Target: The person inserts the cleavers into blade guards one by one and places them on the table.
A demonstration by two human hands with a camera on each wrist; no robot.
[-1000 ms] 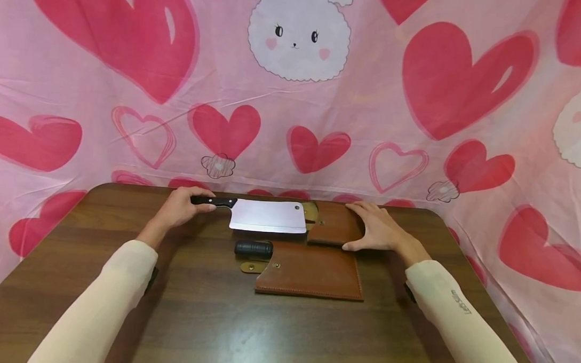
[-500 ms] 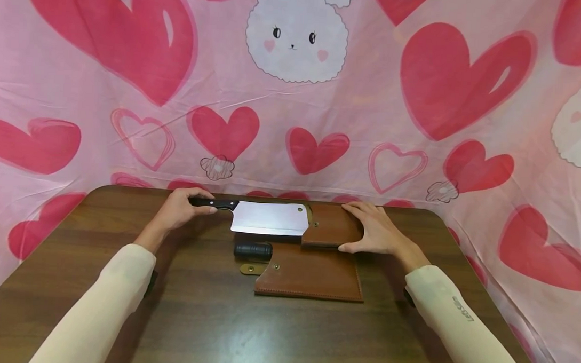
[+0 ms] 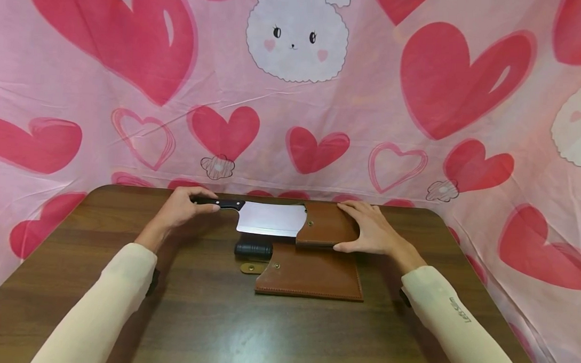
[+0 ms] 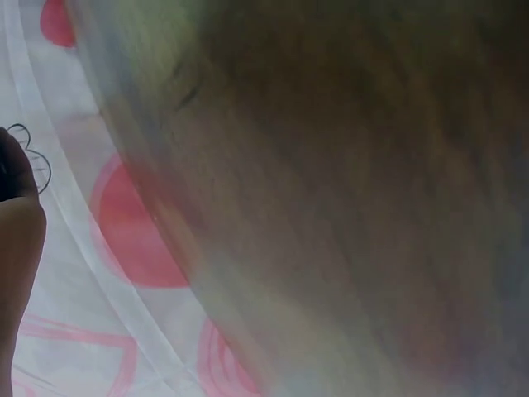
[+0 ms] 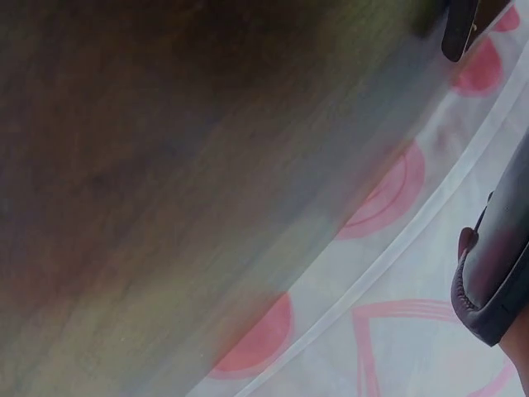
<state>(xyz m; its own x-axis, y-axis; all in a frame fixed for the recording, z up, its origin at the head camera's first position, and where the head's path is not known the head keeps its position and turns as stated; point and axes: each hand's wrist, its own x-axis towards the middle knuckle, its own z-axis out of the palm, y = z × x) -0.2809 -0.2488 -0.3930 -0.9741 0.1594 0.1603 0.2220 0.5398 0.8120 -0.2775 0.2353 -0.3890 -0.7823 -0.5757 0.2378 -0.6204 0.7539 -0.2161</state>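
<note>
Mid-frame, left hand [image 3: 180, 208] pinches cleaver [image 3: 271, 219] by its handle; right hand [image 3: 371, 228] grips brown sheath [image 3: 323, 223]. Likely sheathing, blade partly in; next calls for a straight push.

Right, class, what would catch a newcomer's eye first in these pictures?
The pink heart-print cloth behind the table jumps out first, a white cartoon face at top centre. Then comes the cleaver near the table's far edge, its handle in the left hand, its blade partly inside a brown leather sheath.
</note>
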